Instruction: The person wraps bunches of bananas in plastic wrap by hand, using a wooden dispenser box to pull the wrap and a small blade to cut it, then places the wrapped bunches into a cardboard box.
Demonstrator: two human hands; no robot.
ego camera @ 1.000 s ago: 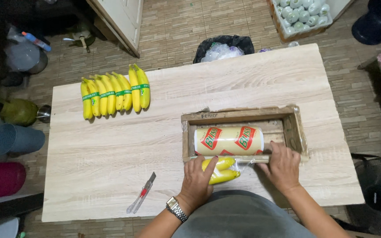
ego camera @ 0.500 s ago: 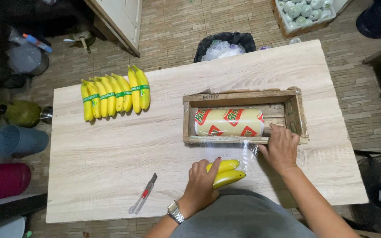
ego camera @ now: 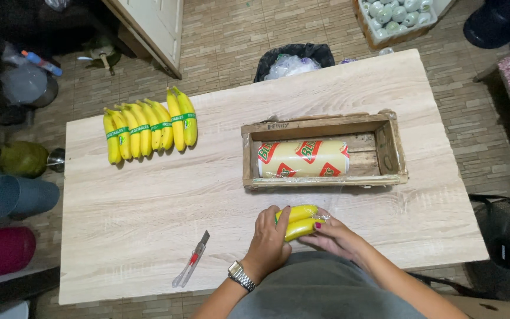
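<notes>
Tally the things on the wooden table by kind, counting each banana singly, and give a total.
Bananas in the banded row: 8
Bananas held by the left hand and right hand: 2
Wooden crate: 1
Cling film roll: 1
Utility knife: 1
Total: 13

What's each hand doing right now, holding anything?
Left hand: closed over the pair of bananas, gripping them from the left.
Right hand: fingers on the same bananas, pressing the clear film around them.

2 yellow bananas, film-wrapped, flat at table's near edge.
</notes>
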